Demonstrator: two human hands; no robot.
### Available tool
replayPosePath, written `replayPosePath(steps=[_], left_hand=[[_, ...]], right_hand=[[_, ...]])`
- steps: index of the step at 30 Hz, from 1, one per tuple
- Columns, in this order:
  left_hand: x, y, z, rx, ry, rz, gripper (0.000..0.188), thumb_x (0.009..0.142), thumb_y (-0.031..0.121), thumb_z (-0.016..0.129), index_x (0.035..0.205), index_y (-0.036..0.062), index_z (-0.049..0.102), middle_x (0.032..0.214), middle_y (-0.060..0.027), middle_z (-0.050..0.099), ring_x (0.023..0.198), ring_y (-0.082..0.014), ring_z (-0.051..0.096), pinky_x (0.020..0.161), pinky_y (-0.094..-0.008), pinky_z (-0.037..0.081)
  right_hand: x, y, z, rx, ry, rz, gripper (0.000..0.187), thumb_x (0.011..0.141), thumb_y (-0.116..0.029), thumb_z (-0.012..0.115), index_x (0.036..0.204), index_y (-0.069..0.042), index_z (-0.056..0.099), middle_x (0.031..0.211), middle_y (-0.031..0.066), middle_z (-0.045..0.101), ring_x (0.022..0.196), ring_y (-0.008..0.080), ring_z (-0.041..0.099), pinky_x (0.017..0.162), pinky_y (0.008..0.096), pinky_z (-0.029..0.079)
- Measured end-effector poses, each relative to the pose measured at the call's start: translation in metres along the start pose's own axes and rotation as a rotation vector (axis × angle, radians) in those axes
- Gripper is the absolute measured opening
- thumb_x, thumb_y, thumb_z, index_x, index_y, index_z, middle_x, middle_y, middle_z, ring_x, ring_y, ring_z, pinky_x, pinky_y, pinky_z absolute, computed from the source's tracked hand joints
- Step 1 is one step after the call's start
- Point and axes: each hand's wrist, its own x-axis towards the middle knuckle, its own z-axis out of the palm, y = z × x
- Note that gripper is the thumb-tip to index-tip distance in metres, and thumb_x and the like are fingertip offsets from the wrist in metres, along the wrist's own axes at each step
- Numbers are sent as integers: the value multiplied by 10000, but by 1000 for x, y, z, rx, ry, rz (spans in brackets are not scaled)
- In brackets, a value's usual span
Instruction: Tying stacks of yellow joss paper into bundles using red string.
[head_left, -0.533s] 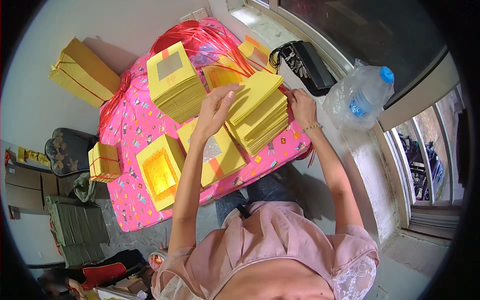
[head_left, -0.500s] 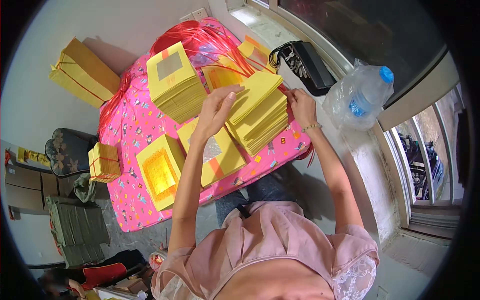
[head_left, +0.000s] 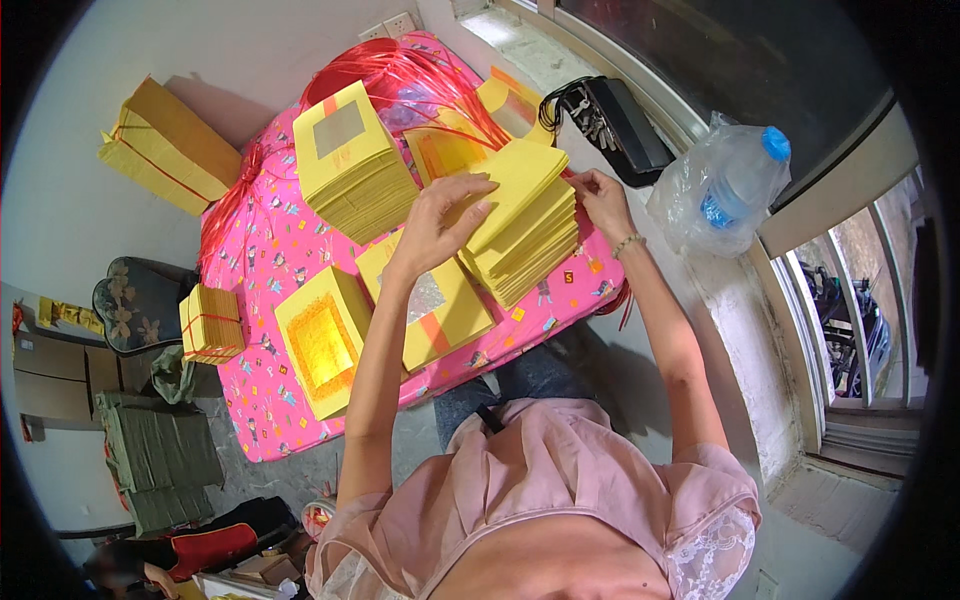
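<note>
Left hand (head_left: 445,222): being laid over the left edge of the paper stack (head_left: 525,225), thumb parted from fingers, a loose open grip; nothing is being clenched. Right hand (head_left: 603,205): fingertips being drawn close together at the far right corner of the stack, by the red strands (head_left: 478,115). Whether a strand is being pinched there cannot be told.

Step in hand, as judged: stack is being steadied from the left while its far right corner is being worked. Next move is probably calling for light, even left-hand pressure, since the top sheets are sitting slightly askew over the rest and could be slid off.

Stack is standing on the pink tablecloth (head_left: 255,410), between both hands. Long axis is running aslant, from near left to far right; one long side, sheet edges showing, is being turned toward near right.

Outward from the stack: silver-patched pile (head_left: 355,165) is standing to its left, slightly farther; flat yellow pack (head_left: 455,325) is lying just beside it, near left; gold-panelled pack (head_left: 322,345) is lying beyond that pack, farther left. Black case (head_left: 635,135) with keys is resting to its far right; bagged bottle (head_left: 715,190) is standing well right of it.
</note>
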Motion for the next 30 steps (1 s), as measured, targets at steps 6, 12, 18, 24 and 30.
replayPosePath(steps=[6, 12, 18, 24, 30], left_hand=[[-1, -5, 2, 152, -49, 60, 341, 842, 293, 707, 1117, 92, 694, 1236, -166, 632, 1202, -336, 546, 1047, -447, 385], [-6, -9, 10, 283, -117, 74, 339, 821, 293, 720, 1110, 118, 706, 1277, -131, 616, 1274, -354, 488, 1074, -483, 359], [-11, -9, 12, 266, -115, 39, 343, 817, 278, 723, 1119, 116, 703, 1298, -134, 600, 1289, -359, 471, 1093, -477, 348], [-10, -8, 20, 291, -121, 57, 372, 789, 258, 747, 1124, 104, 696, 1295, -144, 598, 1275, -372, 475, 1073, -470, 374], [-15, -9, 21, 271, -101, 47, 367, 794, 269, 738, 1116, 101, 688, 1280, -138, 604, 1279, -370, 470, 1071, -468, 374]], right_hand=[[3, -5, 1, -55, -3, -49, 120, 885, -93, 684, 957, 0, 662, 851, 80, 694, 781, 143, 638, 713, 282, 498], [31, -6, 11, -375, -71, -298, 174, 927, -189, 617, 1004, -34, 638, 942, 131, 686, 876, 265, 676, 751, 345, 514], [77, -10, 43, -381, -367, 18, 287, 944, -325, 606, 930, -60, 715, 831, 60, 711, 758, 152, 665, 733, 317, 512], [113, 35, 72, 184, -737, 220, 278, 925, -259, 631, 960, 5, 707, 865, 40, 718, 784, 97, 655, 711, 260, 520], [114, 29, 73, 137, -644, 66, 231, 906, -196, 648, 971, 17, 708, 884, 70, 717, 814, 118, 665, 720, 264, 525]])
